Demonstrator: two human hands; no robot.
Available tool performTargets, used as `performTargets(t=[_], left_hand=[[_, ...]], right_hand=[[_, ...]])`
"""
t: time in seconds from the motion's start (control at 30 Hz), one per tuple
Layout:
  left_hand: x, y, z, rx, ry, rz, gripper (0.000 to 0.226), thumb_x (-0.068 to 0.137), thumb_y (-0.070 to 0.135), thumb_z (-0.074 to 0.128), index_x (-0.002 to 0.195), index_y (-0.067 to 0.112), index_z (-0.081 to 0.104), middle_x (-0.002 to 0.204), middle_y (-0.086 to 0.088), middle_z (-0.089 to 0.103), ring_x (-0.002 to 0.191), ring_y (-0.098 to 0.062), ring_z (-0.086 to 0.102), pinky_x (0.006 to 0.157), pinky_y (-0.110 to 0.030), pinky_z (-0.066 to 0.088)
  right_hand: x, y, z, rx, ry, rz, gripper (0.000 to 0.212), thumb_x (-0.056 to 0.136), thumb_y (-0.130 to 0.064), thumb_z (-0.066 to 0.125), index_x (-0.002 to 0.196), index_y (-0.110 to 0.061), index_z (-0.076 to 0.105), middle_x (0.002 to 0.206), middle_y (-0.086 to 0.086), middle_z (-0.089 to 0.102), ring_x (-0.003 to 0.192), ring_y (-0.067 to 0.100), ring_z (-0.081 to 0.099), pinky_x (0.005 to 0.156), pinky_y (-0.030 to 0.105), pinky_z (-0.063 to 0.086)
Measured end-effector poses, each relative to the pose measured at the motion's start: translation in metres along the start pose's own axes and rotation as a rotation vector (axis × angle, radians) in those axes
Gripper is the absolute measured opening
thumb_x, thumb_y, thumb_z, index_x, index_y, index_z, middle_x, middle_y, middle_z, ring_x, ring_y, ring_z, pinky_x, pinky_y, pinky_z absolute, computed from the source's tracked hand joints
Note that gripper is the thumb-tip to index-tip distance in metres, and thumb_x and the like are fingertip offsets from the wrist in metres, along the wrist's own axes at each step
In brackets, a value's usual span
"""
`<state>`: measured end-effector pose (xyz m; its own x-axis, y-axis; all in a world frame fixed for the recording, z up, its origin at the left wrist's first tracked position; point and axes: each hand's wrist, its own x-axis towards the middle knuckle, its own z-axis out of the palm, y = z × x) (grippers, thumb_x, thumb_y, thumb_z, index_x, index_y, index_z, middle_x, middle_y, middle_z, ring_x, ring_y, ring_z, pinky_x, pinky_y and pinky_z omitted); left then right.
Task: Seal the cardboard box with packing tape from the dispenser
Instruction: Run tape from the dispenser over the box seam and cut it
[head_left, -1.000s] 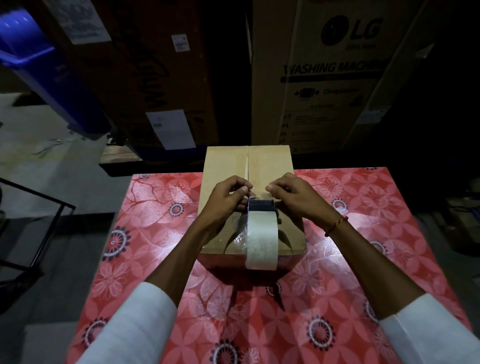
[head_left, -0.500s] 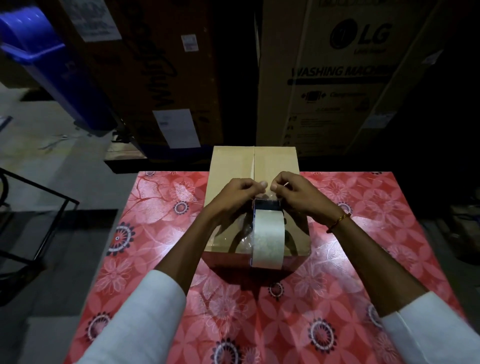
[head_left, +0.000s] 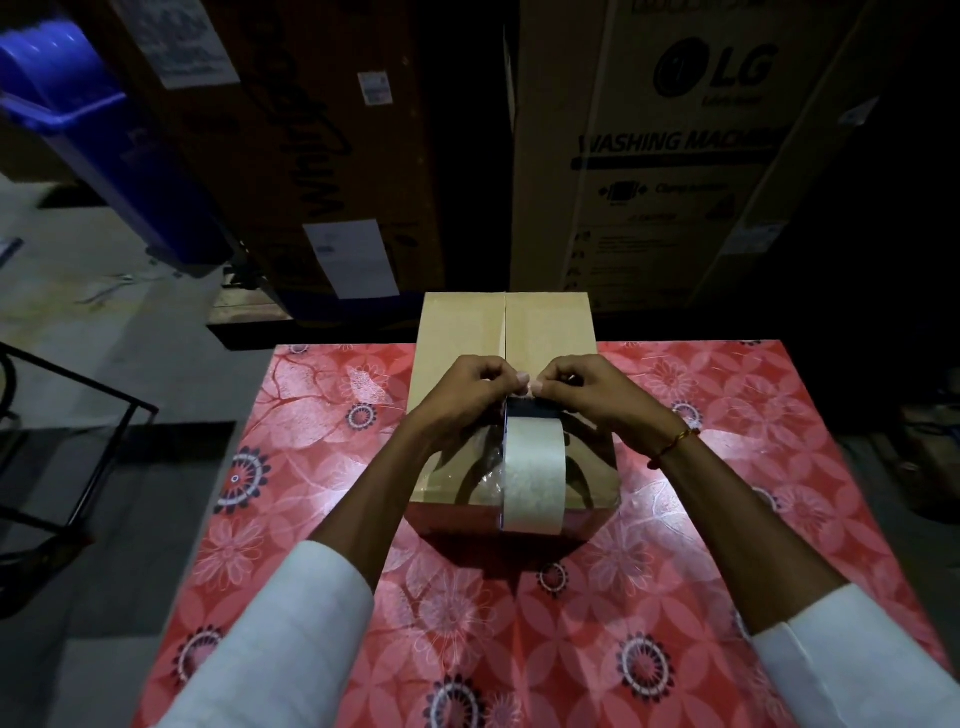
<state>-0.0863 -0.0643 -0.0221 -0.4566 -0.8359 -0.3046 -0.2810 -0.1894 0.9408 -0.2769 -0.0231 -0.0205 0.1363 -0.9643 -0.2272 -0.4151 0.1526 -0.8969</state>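
Observation:
A brown cardboard box (head_left: 462, 327) with its top flaps closed along a centre seam stands on the red flowered table (head_left: 322, 447). A tape dispenser with a pale tape roll (head_left: 532, 475) stands upright on the box's near half. My left hand (head_left: 460, 397) and my right hand (head_left: 589, 392) meet just beyond the dispenser's dark front end. Both pinch the free end of the tape between thumb and fingertips over the seam. The tape end itself is tiny and mostly hidden by my fingers.
Behind the table stand tall cartons, one printed LG washing machine (head_left: 675, 150) and a darker one (head_left: 291, 145). A blue bin (head_left: 98, 135) leans at the far left. A black metal frame (head_left: 67, 441) stands on the floor at the left.
Both hands have crept slightly farther along the seam, away from me, still pinching at the dispenser's front. The dispenser and box have stayed in place.

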Motion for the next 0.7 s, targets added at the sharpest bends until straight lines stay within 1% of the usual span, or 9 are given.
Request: performTargets(t=[0.07,0.1,0.23,0.3,0.37,0.43,0.53,0.6,0.7], left_hand=[[0.000,-0.002,0.001,0.004,0.019,0.003,0.025,0.098,0.023,0.064,0.096,-0.001,0.067,0.098,-0.018,0.069,0.086,-0.021,0.066,0.071,-0.025,0.055],[0.000,-0.003,0.001,-0.009,0.019,-0.002,0.024,0.097,0.023,0.066,0.096,-0.001,0.066,0.100,-0.019,0.069,0.087,-0.021,0.066,0.071,-0.025,0.056],[-0.004,-0.004,-0.002,-0.021,-0.034,-0.011,0.016,0.093,0.018,0.071,0.093,0.005,0.063,0.097,-0.014,0.067,0.083,-0.019,0.065,0.066,-0.021,0.056],[-0.004,-0.004,0.000,-0.043,0.003,-0.006,0.015,0.093,0.014,0.071,0.088,0.005,0.060,0.093,-0.016,0.066,0.075,-0.016,0.064,0.059,-0.018,0.054],[-0.004,-0.005,0.003,-0.062,0.036,-0.012,0.015,0.093,0.014,0.069,0.086,0.004,0.061,0.089,-0.015,0.064,0.072,-0.016,0.061,0.057,-0.018,0.053],[-0.004,-0.009,0.001,-0.105,0.033,-0.028,0.018,0.097,0.018,0.065,0.091,0.002,0.066,0.088,-0.016,0.060,0.073,-0.018,0.057,0.064,-0.025,0.052],[-0.005,-0.011,-0.003,-0.169,0.022,-0.073,0.031,0.102,0.030,0.057,0.099,0.003,0.072,0.093,-0.018,0.058,0.077,-0.021,0.056,0.075,-0.031,0.050],[-0.006,-0.008,-0.002,-0.175,0.004,-0.085,0.034,0.098,0.036,0.062,0.104,0.004,0.071,0.098,-0.018,0.062,0.086,-0.027,0.058,0.078,-0.033,0.051],[-0.003,0.002,0.001,-0.004,-0.023,-0.060,0.031,0.091,0.038,0.070,0.106,0.011,0.068,0.108,-0.009,0.070,0.102,-0.026,0.065,0.089,-0.037,0.052]], right_hand=[[-0.001,-0.001,0.000,0.037,0.002,0.001,0.015,0.098,-0.023,0.062,0.087,-0.015,0.069,0.091,0.006,0.068,0.085,0.017,0.063,0.075,0.031,0.050],[-0.001,-0.002,0.000,0.062,0.004,0.012,0.015,0.098,-0.022,0.061,0.088,-0.014,0.068,0.092,0.006,0.067,0.085,0.018,0.062,0.073,0.029,0.050],[-0.004,-0.003,0.003,0.156,0.017,0.040,0.018,0.101,-0.018,0.056,0.094,-0.005,0.067,0.093,0.008,0.064,0.083,0.016,0.062,0.065,0.018,0.051],[-0.004,-0.001,0.004,0.178,0.034,0.041,0.022,0.102,-0.017,0.054,0.098,-0.001,0.068,0.093,0.009,0.066,0.084,0.017,0.062,0.068,0.021,0.051],[-0.005,0.000,0.006,0.199,0.050,0.048,0.024,0.102,-0.018,0.054,0.098,0.000,0.069,0.093,0.011,0.066,0.084,0.019,0.062,0.072,0.025,0.051],[-0.006,0.000,0.007,0.207,0.068,0.044,0.024,0.102,-0.018,0.054,0.094,-0.002,0.070,0.092,0.012,0.066,0.083,0.020,0.062,0.071,0.025,0.051],[-0.008,0.000,0.009,0.221,0.087,0.036,0.024,0.103,-0.019,0.053,0.089,-0.007,0.070,0.090,0.011,0.066,0.082,0.020,0.063,0.070,0.026,0.051],[-0.009,-0.001,0.010,0.218,0.091,0.040,0.025,0.103,-0.020,0.053,0.088,-0.009,0.069,0.088,0.009,0.066,0.080,0.019,0.062,0.069,0.026,0.052],[-0.009,-0.002,0.007,0.216,0.065,0.042,0.024,0.102,-0.021,0.055,0.095,-0.004,0.070,0.095,0.013,0.068,0.086,0.020,0.064,0.072,0.026,0.053]])
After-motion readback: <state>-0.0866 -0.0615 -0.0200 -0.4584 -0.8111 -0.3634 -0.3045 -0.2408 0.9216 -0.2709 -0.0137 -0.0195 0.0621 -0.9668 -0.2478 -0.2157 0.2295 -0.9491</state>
